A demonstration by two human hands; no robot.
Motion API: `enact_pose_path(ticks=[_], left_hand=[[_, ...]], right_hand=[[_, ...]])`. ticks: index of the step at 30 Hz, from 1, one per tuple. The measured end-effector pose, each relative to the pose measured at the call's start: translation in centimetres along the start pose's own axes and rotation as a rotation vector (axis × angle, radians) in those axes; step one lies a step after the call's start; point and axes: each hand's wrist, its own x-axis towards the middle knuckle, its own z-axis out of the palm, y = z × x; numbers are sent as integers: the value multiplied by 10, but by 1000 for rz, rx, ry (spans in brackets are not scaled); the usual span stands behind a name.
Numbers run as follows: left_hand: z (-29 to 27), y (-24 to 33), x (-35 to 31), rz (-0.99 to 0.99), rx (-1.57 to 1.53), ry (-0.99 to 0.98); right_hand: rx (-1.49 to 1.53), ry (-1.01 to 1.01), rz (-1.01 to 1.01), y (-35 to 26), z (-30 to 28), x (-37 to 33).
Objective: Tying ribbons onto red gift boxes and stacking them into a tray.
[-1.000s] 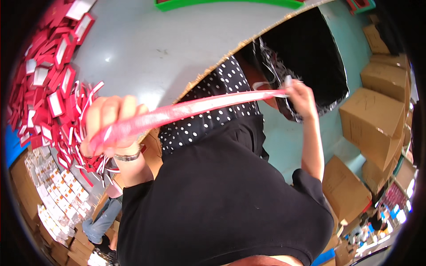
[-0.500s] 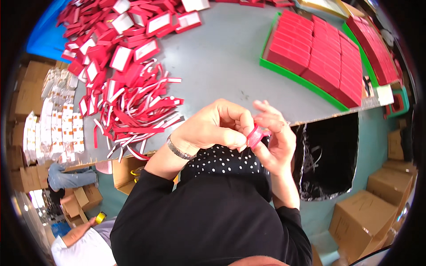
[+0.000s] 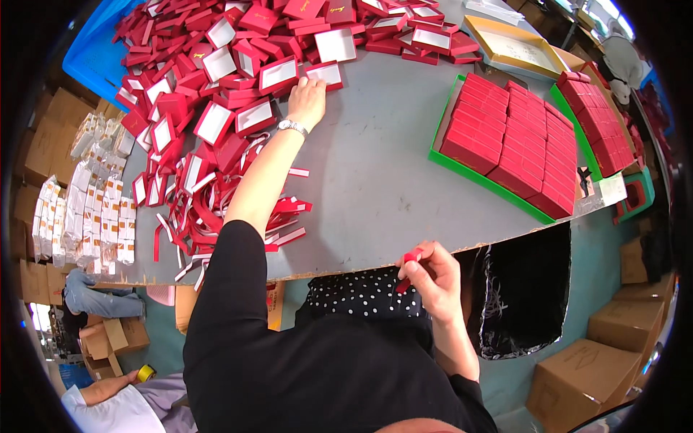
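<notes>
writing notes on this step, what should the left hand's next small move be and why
Probably close the left hand on the open red box and draw it nearer: the hand is at the box's near edge, while the right hand pinches a red strip by the table's front edge.

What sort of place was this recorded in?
Likely a packing or assembly workshop: a heap of red boxes on a grey worktable, a filled green tray, and large brown cartons nearby.
</notes>
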Motion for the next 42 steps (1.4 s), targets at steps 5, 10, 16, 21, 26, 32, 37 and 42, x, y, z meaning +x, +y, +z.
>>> enact_pose_path(ticks=[5, 10, 16, 21, 26, 32, 37, 42], left_hand=[[-33, 13, 1, -236, -674, -241], [-99, 39, -49, -606, -1977, -365], [-149, 71, -97, -705, -2099, -502], [-171, 105, -119, -730, -1907, -702], [-217, 158, -131, -275, -1382, -1009], [-222, 180, -145, -186, -1351, -985], [-222, 185, -155, -191, -1332, -951], [-221, 187, -160, -230, -1352, -925]], right_hand=[[114, 42, -28, 1, -2, -9], [325, 2, 94, 5, -5, 4], [162, -76, 104, 5, -7, 7], [149, -52, 97, -6, -20, -1], [-249, -144, 222, -42, -29, -6], [-503, -258, 196, -43, -36, -13], [-676, -290, 165, -52, -35, -17], [-614, -234, 157, -40, -32, -21]])
